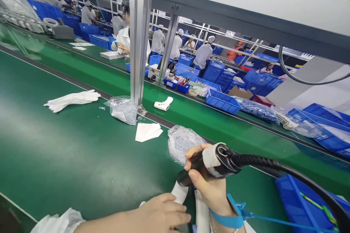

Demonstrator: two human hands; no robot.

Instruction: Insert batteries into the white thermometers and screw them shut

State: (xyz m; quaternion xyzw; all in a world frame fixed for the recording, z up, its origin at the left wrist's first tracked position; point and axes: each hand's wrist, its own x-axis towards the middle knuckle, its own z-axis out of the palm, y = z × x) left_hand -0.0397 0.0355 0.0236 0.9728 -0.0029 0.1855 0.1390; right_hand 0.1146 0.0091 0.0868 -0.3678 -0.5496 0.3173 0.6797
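Now right hand [212, 189] grips one screwdriver [218, 162]; left hand [161, 213] touches white casing [179, 193].

The left hand [161, 215] lay palm down, fingers extended and together, entering from the lower left. The right hand [209, 185], just beside it, was closed in a grip with fingers curled.

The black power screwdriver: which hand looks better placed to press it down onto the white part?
Right, probably. The right hand grips the screwdriver, its tip angled toward the white part; the left hand lies flat by that part, holding no tool.
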